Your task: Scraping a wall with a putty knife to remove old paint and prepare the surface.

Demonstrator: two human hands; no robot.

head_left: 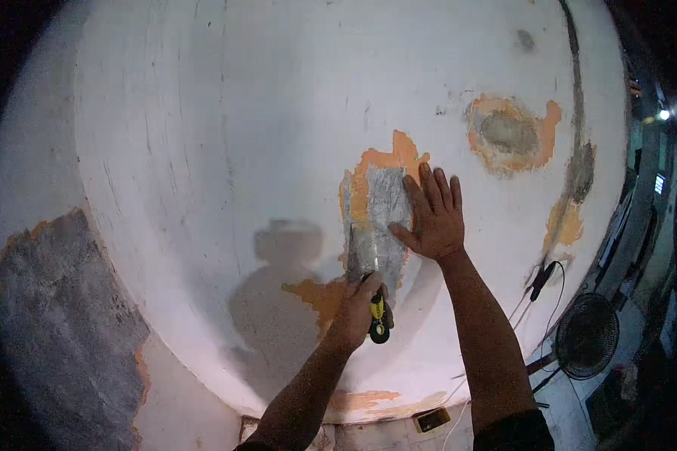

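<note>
My left hand [364, 310] grips the yellow-and-black handle [378, 317] of a wide scraper. The scraper's pale metal blade [364, 245] points up and lies over a grey bare patch [389, 197] in the white wall [293, 101]. Orange older coating [395, 149] borders this patch at its top and left. Beside the blade, my right hand [437, 220] is spread flat against the wall with nothing in it. Its thumb and index finger lie over the patch's right edge.
A second orange-and-grey patch [510, 132] is at upper right, near a long dark crack [576, 84]. Low on the right are a black corded object [541, 280] and a round fan [588, 336]. A large bare patch [62, 321] marks the left wall. A yellow-and-black object [432, 420] lies at the wall's foot.
</note>
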